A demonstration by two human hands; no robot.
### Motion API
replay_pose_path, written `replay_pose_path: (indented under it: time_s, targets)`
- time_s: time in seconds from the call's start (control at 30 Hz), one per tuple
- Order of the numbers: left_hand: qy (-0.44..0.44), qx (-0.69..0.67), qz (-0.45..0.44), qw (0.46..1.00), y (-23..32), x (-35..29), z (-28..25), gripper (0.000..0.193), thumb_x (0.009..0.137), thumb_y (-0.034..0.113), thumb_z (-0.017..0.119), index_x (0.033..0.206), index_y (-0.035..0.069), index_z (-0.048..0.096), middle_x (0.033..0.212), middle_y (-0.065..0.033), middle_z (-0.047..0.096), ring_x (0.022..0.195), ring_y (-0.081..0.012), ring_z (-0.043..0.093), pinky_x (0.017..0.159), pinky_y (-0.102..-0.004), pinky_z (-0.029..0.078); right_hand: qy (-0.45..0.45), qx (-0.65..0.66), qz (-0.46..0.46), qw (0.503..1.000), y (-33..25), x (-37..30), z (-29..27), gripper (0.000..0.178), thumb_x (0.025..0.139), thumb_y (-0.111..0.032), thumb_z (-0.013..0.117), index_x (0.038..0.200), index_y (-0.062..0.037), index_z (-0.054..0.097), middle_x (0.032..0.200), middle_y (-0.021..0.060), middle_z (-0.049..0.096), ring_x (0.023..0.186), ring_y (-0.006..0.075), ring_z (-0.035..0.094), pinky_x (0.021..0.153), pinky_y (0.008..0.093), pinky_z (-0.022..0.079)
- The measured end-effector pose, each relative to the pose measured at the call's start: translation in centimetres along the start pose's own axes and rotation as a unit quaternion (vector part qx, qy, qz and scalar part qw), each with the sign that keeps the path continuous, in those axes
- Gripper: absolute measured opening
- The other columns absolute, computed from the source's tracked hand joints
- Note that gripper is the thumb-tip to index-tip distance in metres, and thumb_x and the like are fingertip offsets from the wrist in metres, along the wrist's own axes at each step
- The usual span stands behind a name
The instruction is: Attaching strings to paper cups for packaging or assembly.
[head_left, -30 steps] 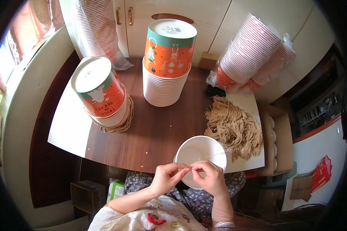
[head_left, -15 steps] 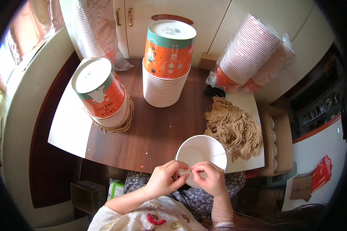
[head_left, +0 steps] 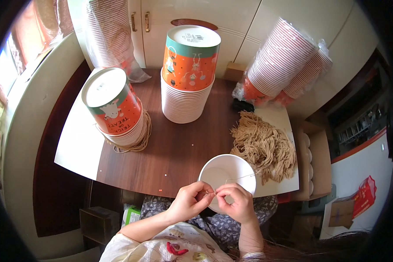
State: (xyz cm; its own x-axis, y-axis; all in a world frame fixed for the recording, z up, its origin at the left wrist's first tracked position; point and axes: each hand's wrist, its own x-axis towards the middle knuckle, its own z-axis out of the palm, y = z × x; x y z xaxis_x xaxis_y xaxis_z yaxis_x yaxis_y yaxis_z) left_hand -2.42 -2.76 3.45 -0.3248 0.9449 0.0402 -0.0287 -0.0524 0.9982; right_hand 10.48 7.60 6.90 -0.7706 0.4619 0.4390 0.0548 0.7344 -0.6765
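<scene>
A white paper bucket (head_left: 222, 168) rests at the table's near edge, its open mouth tilted up toward me. A thin tan cord (head_left: 242, 177) crosses its opening from the right rim. Over the bucket's near side, my left hand (head_left: 191, 200) and my right hand (head_left: 236, 201) meet with fingertips pinched together. Both pinch the cord's end, though the fingers hide most of it. To the right of the bucket lies a loose heap of tan cords (head_left: 264, 148).
A tall stack of orange and green paper buckets (head_left: 190, 65) stands upside down mid-table. Another stack (head_left: 113, 105) at left has cords (head_left: 146, 131) around its base. Plastic-wrapped bucket stacks (head_left: 279, 61) stand at the back right and back left. A cardboard box (head_left: 321, 161) adjoins the table's right side.
My left fingertips have closed in on the right ones, and the left thumb has risen to the pinch. The bucket and the stacks stay in place.
</scene>
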Motion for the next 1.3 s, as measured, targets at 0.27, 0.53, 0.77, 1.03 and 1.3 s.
replay_pose_path:
  time_s: [0.27,0.53,0.77,1.03,1.3]
  targets:
    - [-0.006,-0.028,-0.036,0.999,-0.9,-0.1,0.2,0.009,0.085,0.004,0.056,0.091,-0.004,0.057,0.078,-0.0006,0.057,0.067,-0.0005,0.048,0.056,-0.0148,0.041,0.004,0.002,0.007,1.000,0.0,0.0,-0.1,0.018,0.068,0.004,0.065,0.079,-0.0046,0.053,0.082,0.0070,0.062,0.068,0.0200,0.062,0.057,0.0283,0.052]
    - [-0.004,-0.031,-0.050,0.998,-0.8,-0.1,0.2,0.011,0.086,0.004,0.055,0.092,-0.005,0.059,0.083,-0.0025,0.059,0.072,-0.0019,0.051,0.060,-0.0153,0.043,0.011,-0.001,0.024,1.000,0.2,-0.2,-0.1,0.017,0.068,0.004,0.064,0.079,-0.0037,0.053,0.083,0.0075,0.063,0.068,0.0197,0.063,0.058,0.0281,0.053]
    - [0.011,-0.016,-0.040,0.999,-1.1,-0.1,0.2,0.010,0.086,0.004,0.056,0.090,-0.005,0.059,0.081,-0.0022,0.059,0.071,-0.0022,0.051,0.060,-0.0160,0.044,0.011,0.002,0.036,0.999,0.1,-0.4,-0.1,0.017,0.068,0.005,0.064,0.079,-0.0037,0.053,0.084,0.0075,0.064,0.069,0.0199,0.063,0.059,0.0281,0.053]
    - [0.028,0.015,-0.028,0.999,-1.2,-0.1,0.3,0.009,0.085,0.004,0.058,0.087,-0.005,0.059,0.079,-0.0045,0.060,0.072,-0.0044,0.054,0.062,-0.0185,0.047,0.031,-0.017,0.036,0.999,0.2,-0.5,-0.1,0.015,0.068,0.004,0.064,0.076,-0.0037,0.054,0.081,0.0068,0.064,0.069,0.0206,0.063,0.058,0.0287,0.052]
    - [0.054,0.028,0.012,0.998,-1.5,-0.1,0.4,0.011,0.083,0.009,0.061,0.084,-0.002,0.061,0.070,-0.0074,0.061,0.057,-0.0062,0.054,0.050,-0.0209,0.044,0.043,-0.034,0.025,0.998,0.5,-0.6,0.0,0.015,0.068,0.004,0.064,0.076,-0.0035,0.054,0.081,0.0067,0.064,0.070,0.0205,0.063,0.059,0.0286,0.052]
